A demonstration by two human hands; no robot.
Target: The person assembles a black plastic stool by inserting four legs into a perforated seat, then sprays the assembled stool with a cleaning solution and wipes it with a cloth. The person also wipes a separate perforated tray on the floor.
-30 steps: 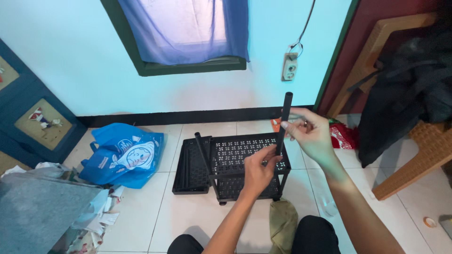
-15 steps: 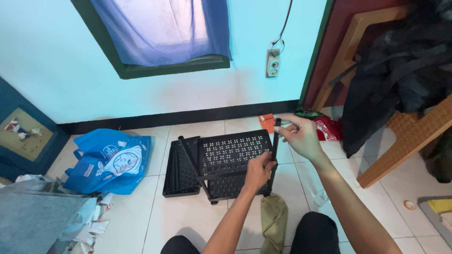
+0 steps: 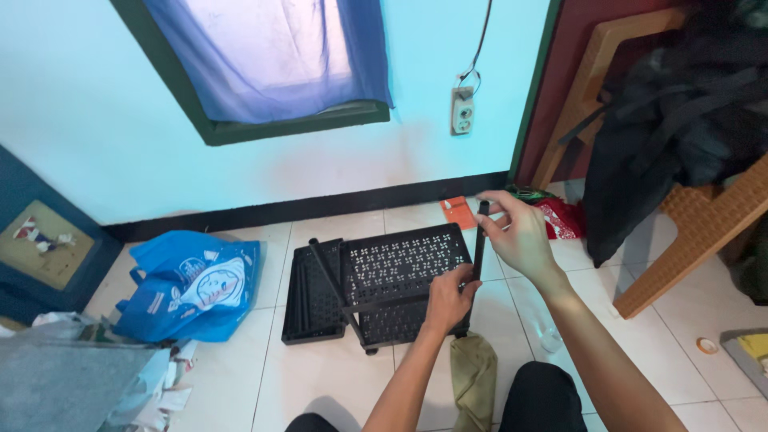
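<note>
A black perforated plastic rack shelf (image 3: 404, 264) stands raised on the tiled floor in front of me, with another black shelf panel (image 3: 308, 300) lying flat to its left. My left hand (image 3: 450, 298) grips the shelf's near right corner. My right hand (image 3: 516, 232) holds the top of a thin black upright pole (image 3: 479, 244) that runs down to that same corner. A second black pole (image 3: 330, 276) leans across the shelf's left side.
A blue plastic bag (image 3: 192, 284) lies at the left beside a pile of papers (image 3: 152, 392). A wooden chair (image 3: 704, 216) draped with dark clothes (image 3: 672, 128) stands at the right. Red and orange packets (image 3: 560, 216) lie near the wall. An olive cloth (image 3: 474, 380) rests by my knees.
My right hand has lowered the black pole from above the rack down to its right corner. My left hand stays on that corner. The view has shifted slightly.
</note>
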